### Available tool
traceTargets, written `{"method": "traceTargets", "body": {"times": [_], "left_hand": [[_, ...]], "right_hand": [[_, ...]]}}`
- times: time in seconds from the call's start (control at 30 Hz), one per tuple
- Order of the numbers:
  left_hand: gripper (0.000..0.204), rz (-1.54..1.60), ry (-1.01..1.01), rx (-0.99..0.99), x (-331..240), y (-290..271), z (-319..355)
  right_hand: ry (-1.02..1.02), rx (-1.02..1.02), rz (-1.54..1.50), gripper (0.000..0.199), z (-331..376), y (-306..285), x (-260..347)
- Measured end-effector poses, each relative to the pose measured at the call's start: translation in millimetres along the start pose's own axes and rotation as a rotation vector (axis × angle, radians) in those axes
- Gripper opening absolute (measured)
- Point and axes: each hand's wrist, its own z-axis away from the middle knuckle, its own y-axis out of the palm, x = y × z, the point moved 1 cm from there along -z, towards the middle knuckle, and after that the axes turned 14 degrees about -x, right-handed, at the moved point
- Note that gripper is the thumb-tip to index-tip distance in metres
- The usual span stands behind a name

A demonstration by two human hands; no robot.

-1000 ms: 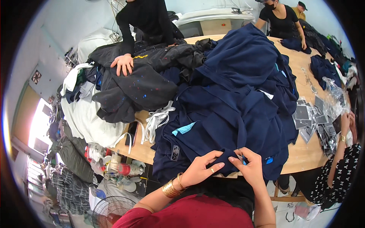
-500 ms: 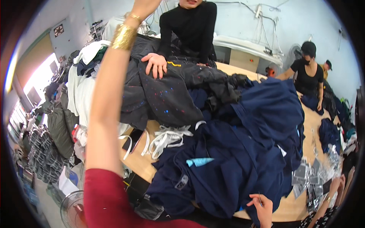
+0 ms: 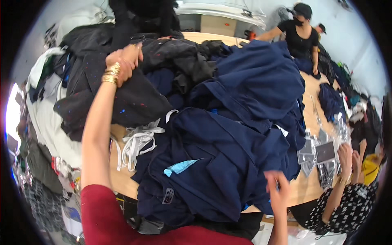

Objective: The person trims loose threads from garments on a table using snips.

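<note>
Here, blur obscures whether the right hand [image 3: 282, 191] holds anything.

Tangled white straps [image 3: 141, 141], plastic packets [image 3: 325, 152], white cloth [image 3: 51, 122], black cap [image 3: 303, 9]

Across the middle of the frame, the main garment pile [image 3: 216, 151] covers much of the table [image 3: 308, 92], with a fabric strip [image 3: 179, 167] on its near left part. At upper left, my left hand [image 3: 117, 60] is over another garment heap [image 3: 134, 102]; a co-worker [image 3: 143, 16] stands behind that heap. Between the two piles, left of centre, lies a bundle of cords [image 3: 139, 143]. My right hand [image 3: 278, 183], lower right, is at the main pile's right side; beyond it, farther right, flat packets [image 3: 325, 152] lie on the table.
</note>
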Motion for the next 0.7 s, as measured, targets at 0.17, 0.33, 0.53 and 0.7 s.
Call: {"method": "traceTargets", "body": {"times": [0.17,0.33,0.53,0.7], "left_hand": [[0.029,1.205,0.437,0.252,75.7,121.3,-114.8],[0.021,1.683,1.138,0.544,121.9,154.4,-210.6],[0.017,1.7,0.62,0.603,267.1,327.0,-131.8],[0.017,1.743,0.263,0.543,326.9,416.8,12.3]], "right_hand": [[-0.869,-0.013,-0.061,0.038,-152.5,209.3,77.1],[-0.829,-0.242,-0.138,0.022,-230.2,349.2,18.5],[-0.846,-0.158,-0.272,0.023,-334.2,432.2,22.7],[-0.699,-0.127,-0.423,0.025,-351.0,384.4,26.0]]}}
